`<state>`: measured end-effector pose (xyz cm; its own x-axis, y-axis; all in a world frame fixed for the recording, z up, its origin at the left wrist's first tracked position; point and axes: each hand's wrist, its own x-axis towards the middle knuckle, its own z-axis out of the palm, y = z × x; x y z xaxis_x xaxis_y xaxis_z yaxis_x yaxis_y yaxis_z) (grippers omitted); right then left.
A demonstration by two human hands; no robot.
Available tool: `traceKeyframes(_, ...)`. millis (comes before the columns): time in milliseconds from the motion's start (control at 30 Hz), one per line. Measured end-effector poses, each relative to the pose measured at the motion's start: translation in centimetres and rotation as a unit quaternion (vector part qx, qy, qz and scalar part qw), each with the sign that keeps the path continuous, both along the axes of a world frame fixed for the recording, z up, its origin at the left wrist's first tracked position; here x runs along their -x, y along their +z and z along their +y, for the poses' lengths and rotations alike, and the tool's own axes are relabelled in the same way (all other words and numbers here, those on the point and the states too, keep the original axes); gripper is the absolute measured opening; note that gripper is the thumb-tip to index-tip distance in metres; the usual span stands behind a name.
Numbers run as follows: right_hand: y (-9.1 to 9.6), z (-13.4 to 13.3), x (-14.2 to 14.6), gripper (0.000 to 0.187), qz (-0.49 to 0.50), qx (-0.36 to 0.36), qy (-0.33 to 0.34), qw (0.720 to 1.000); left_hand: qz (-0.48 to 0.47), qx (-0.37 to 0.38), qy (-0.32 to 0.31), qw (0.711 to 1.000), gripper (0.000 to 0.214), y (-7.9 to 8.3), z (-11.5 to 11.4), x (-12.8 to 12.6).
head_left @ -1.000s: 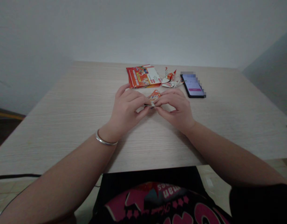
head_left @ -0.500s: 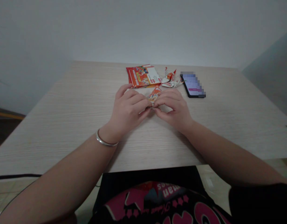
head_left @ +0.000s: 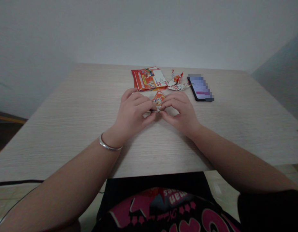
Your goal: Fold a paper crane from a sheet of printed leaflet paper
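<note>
Between my hands is a small piece of folded printed paper (head_left: 159, 98), orange and white, with its near edge pinched low over the table. My left hand (head_left: 135, 109), with a silver bangle on the wrist, is closed on its left side, thumb and index finger together. From the other side my right hand (head_left: 179, 109) pinches the same paper between thumb and fingertips. The fingers hide much of its lower part. Just beyond lie a stack of orange-and-white printed leaflets (head_left: 149, 80) and, to its right, a folded paper figure (head_left: 176, 82) with pointed ends.
A phone (head_left: 201, 88) with a lit, partly blurred screen lies at the right, past my right hand. The pale wood table (head_left: 66, 112) meets a wall at the back. A black cable (head_left: 18, 183) runs along the near left edge.
The paper between my hands has shifted slightly, and its printed face shows a little more. Both hands stay in nearly the same place, still pinching it.
</note>
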<state>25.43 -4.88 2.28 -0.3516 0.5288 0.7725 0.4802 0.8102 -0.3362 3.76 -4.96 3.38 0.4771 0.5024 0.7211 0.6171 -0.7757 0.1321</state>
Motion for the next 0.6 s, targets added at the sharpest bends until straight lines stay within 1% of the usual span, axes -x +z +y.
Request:
traceKeyframes(133, -0.23, 0.23, -0.09, 0.012, 0.009, -0.008, 0.001, 1.000, -0.023, 0.044, -0.008, 0.999, 0.011, 0.00, 0.01, -0.04)
traceKeyframes(233, -0.38, 0.37, -0.08, 0.012, 0.016, -0.031, 0.007, 0.999, -0.036, 0.062, -0.024, 0.997, 0.006, 0.06, -0.02, 0.02)
traceKeyframes(300, -0.41, 0.34, 0.00, 0.012, 0.018, -0.039, 0.009, 0.999, -0.034, 0.069, -0.024, 0.997, 0.005, 0.19, -0.11, 0.02)
traceKeyframes(467, -0.30, 0.04, 0.14, 0.013, 0.015, -0.020, -0.004, 1.000, -0.025, 0.077, -0.002, 0.997, 0.009, 0.52, -0.22, -0.04)
traceKeyframes(600, -0.21, 0.02, 0.04, 0.014, -0.002, -0.011, -0.011, 1.000, -0.020, 0.076, -0.003, 0.997, 0.010, 0.44, -0.08, -0.03)
